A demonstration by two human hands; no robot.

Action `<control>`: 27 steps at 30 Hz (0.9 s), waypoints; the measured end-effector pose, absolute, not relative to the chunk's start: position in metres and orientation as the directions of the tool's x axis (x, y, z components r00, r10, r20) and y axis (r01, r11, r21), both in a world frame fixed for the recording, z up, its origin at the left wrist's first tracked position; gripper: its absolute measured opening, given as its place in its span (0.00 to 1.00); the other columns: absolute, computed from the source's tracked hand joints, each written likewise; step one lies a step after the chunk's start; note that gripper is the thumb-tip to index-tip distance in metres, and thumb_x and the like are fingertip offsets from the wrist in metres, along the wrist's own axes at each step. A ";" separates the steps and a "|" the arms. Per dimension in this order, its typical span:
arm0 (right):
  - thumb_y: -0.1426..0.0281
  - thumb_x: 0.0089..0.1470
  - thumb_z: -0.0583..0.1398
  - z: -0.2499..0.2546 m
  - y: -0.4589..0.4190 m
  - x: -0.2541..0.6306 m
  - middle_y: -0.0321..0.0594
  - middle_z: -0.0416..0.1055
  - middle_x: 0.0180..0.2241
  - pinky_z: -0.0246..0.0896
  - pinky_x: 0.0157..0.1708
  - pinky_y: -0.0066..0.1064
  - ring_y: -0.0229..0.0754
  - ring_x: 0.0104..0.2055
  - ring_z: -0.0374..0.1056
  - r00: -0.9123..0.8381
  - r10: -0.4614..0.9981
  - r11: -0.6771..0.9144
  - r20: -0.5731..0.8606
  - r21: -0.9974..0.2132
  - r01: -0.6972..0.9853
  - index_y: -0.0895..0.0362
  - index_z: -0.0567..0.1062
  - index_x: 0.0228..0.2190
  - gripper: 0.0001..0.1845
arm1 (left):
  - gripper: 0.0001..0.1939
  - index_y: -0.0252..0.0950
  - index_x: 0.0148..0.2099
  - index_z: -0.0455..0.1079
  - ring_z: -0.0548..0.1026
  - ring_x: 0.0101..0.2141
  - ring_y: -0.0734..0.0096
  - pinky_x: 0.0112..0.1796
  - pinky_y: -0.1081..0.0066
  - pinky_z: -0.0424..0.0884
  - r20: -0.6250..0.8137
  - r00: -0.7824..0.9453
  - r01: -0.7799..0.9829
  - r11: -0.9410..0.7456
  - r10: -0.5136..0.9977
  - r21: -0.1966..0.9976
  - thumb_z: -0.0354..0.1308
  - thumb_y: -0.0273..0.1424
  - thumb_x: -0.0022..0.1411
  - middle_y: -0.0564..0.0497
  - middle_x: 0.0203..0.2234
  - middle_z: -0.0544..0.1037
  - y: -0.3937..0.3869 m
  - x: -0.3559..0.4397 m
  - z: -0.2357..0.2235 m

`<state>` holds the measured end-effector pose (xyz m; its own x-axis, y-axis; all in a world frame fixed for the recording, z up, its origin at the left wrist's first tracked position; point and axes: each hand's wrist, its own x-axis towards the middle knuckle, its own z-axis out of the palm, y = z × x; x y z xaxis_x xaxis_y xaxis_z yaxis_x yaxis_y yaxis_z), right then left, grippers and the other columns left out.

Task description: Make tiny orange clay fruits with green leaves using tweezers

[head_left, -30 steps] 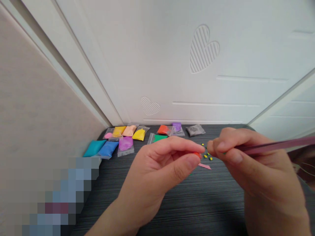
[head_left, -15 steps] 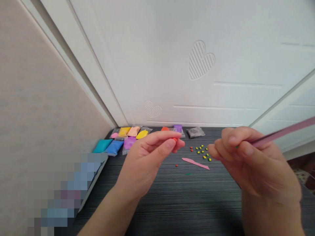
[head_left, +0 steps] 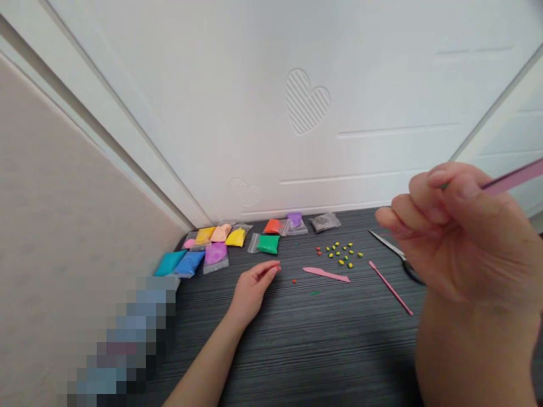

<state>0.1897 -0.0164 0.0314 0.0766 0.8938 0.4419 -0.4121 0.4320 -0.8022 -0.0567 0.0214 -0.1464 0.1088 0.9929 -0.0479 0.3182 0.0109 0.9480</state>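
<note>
A: Our left hand [head_left: 250, 291] has dropped towards the tabletop [head_left: 322, 339]; our right hand [head_left: 470, 232] has risen.

B: Pinching what?

A: Left, a mostly hidden red bit [head_left: 276, 265]; right, a pink tool [head_left: 517, 177]. Overtight fingertips could flatten our bit.

B: Our bags?

A: 1 clear bag [head_left: 253, 243] holds green material [head_left: 268, 244]; 1 zip bag [head_left: 285, 228], orange-red material [head_left: 272, 226].

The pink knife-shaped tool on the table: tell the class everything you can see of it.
The pink knife-shaped tool is slim and looks like plastic. Its left end tapers to a tip; its right end looks cut at a slant. It lies flat on the dark, streaked table, its right end slightly nearer the person, between the yellow-and-green pieces and the thin green strip. Only the table appears to touch it.
</note>
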 end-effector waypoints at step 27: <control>0.67 0.49 0.58 -0.004 0.022 0.153 0.27 0.56 0.16 0.39 0.17 0.24 0.26 0.16 0.43 -0.297 0.934 0.046 0.199 -0.891 -0.451 0.57 0.71 0.28 0.06 | 0.14 0.35 0.38 0.69 0.71 0.33 0.70 0.36 0.72 0.65 0.014 0.055 0.349 -0.033 0.998 0.937 0.55 0.39 0.52 0.50 0.32 0.75 0.029 -0.062 -0.154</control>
<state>0.1532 0.0215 -0.0042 -0.2972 0.9338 0.1990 -0.4512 0.0463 -0.8912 -0.0622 0.0294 -0.1538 0.0552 0.9984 0.0143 0.3490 -0.0327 0.9366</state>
